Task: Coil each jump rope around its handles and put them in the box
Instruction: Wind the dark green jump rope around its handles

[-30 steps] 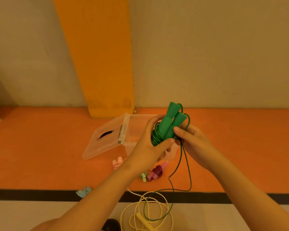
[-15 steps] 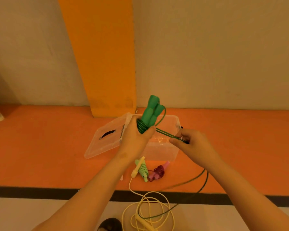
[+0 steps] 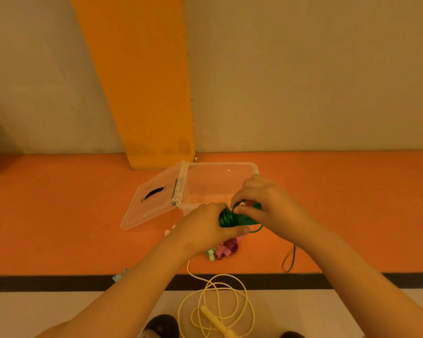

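Left hand point(image 3: 205, 228) clamps its fingers round the green jump rope point(image 3: 226, 218) so the wound turns can't slip. Right hand point(image 3: 271, 206) pinches the same rope just past the left fingertips, probably seating another turn, with the open box point(image 3: 220, 165) directly beyond the knuckles. Half a second back the hands were apart with rope taut between them; now they're close together and lower, and only a loose tail point(image 3: 289, 259) trails under the right wrist.

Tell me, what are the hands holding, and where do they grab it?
The green jump rope. The left hand grips its coiled bundle; the right hand pinches a loop of the cord right beside the coil.
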Demonstrator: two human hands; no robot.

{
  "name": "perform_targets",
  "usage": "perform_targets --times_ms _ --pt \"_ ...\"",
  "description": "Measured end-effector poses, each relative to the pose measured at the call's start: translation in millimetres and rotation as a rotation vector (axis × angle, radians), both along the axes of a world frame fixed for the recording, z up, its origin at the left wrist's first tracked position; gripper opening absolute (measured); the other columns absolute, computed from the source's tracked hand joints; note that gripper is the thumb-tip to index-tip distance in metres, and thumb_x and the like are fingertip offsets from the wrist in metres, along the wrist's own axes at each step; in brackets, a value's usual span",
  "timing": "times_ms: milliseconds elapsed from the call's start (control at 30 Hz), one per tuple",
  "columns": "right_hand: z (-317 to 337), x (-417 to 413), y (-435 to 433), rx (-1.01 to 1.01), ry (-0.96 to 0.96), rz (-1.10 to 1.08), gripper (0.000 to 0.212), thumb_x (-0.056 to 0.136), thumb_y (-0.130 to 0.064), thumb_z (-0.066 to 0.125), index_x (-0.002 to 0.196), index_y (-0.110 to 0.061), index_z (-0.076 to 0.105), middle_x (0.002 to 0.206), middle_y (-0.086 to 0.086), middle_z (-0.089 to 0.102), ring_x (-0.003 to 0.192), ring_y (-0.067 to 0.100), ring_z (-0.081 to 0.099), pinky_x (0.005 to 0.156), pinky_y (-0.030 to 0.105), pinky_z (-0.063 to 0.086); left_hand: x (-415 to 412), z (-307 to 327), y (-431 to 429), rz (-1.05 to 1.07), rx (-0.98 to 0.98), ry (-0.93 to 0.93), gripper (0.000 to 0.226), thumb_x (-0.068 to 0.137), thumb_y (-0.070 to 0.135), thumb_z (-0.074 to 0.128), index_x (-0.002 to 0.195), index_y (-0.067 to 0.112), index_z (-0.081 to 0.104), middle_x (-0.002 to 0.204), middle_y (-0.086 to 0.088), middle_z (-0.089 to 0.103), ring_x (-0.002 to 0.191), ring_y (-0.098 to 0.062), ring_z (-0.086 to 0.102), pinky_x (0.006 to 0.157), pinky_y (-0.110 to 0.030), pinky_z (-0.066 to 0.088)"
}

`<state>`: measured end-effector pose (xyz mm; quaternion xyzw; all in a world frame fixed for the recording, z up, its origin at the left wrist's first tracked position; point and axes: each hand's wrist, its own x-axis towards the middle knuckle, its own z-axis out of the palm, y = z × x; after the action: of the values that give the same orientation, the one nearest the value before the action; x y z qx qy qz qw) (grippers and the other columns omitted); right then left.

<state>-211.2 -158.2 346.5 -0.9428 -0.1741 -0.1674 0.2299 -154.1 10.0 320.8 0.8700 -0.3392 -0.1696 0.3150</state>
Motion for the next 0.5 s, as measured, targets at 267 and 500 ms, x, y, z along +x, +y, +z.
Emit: perform_targets --times_ms 267,500 --pt "3 -4 -7 0.286 0.026 -0.144 0.026 0.073 -0.049 0.068 0.092 -0.044 0.051 0.097 -0.021 0.057 0.097 0.002 0.050 0.089 0.028 0.039 -7 10 -2 0.048 -0.261 0.282 0.013 0.088 0.021 0.066 0.096 0.010 0.063 0.069 -0.005 0.066 0.051 -0.009 0.053 0.046 -0.020 0.040" --pt "4 -6 -9 0.804 0.204 -0.004 0.067 0.073 -0.023 0.076 0.132 -0.025 0.045 0.120 0.007 0.056 0.105 0.009 0.059 0.087 0.021 0.048 -8 25 -2 0.031 -0.414 0.497 0.012 0.095 0.017 0.056 0.088 0.009 0.060 0.058 -0.007 0.054 0.041 -0.017 0.037 0.038 -0.020 0.027"
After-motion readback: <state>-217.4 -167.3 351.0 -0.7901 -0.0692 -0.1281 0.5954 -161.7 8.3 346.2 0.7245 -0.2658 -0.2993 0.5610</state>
